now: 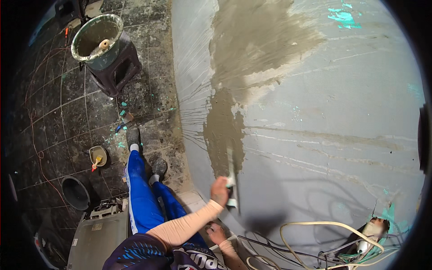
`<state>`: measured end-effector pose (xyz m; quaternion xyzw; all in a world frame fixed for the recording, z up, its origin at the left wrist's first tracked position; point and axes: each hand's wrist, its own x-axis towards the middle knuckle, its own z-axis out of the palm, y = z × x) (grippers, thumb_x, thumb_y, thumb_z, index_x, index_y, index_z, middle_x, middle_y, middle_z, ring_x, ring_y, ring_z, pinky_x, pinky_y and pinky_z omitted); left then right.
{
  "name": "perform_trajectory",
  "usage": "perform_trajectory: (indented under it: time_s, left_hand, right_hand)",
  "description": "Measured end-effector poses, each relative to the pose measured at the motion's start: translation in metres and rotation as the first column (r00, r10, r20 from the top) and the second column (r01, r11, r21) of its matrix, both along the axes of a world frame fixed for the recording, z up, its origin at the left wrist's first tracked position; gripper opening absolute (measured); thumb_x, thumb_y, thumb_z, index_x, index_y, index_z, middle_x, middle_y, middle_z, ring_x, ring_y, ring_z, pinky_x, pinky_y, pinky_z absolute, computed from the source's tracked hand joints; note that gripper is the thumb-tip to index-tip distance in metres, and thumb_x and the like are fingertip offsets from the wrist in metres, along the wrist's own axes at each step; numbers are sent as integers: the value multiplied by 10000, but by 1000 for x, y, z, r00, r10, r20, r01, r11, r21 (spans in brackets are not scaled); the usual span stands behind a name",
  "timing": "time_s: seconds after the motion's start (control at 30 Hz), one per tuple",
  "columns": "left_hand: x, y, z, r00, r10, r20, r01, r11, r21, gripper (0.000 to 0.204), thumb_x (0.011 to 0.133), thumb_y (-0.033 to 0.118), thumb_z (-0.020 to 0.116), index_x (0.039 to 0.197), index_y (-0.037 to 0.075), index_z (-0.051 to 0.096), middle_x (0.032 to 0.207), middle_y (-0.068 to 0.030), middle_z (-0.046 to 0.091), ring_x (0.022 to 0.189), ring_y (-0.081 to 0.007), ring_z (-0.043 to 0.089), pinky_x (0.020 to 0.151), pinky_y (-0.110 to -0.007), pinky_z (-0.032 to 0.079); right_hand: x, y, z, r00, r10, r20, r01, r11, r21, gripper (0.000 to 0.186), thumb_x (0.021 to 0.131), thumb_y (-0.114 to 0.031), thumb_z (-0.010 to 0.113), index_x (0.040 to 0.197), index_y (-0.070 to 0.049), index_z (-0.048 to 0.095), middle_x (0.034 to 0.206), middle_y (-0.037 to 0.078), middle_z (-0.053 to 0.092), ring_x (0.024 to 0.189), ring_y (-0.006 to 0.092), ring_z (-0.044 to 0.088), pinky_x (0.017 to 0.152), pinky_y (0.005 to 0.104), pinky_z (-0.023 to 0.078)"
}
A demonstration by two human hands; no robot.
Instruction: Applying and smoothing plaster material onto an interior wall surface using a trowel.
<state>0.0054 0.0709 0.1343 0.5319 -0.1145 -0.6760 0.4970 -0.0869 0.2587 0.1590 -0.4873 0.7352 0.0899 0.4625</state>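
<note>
My left hand (219, 191), its arm in a pale sleeve, is closed round the handle of a plastering trowel (232, 184). The trowel is blurred by motion; its long thin blade stands edge-on to me, against or close to the grey wall (288, 180). Wet grey-brown plaster (223, 130) covers a patch just beyond the blade and spreads wider farther up the wall. Lower down, near my waist, my right hand (217, 233) has curled fingers beside a pale ledge; what it holds, if anything, is hidden.
A plaster-smeared bucket (97, 38) stands on a dark stool (118, 67). Across the tiled floor lie a small tub (98, 155) with a brush, a black bucket (76, 192) and green scraps. Loose cables (310, 225) hang by a wall opening at lower right. A grey appliance (99, 240) stands beside my legs.
</note>
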Motion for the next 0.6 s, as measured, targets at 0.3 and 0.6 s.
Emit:
perform_trajectory:
  time_s: [0.3, 0.6]
  left_hand:
    - [37, -93, -263, 992, 109, -65, -73, 907, 415, 270, 859, 289, 462, 749, 69, 574, 636, -93, 530, 548, -247, 514, 514, -390, 418]
    - [-3, -131, -173, 857, -221, 465, 199, 975, 97, 271, 869, 189, 419, 835, 12, 620, 893, -203, 643, 878, -391, 598, 775, -465, 474]
  right_hand:
    - [1, 19, 11, 998, -38, 44, 37, 999, 28, 318, 815, -193, 608, 1108, -72, 625, 918, 169, 663, 851, 279, 643, 778, 342, 489]
    - [-17, 38, 0, 989, -131, 73, 123, 987, 105, 318, 823, -187, 583, 1102, -41, 630, 969, 144, 674, 891, 206, 646, 806, 313, 487]
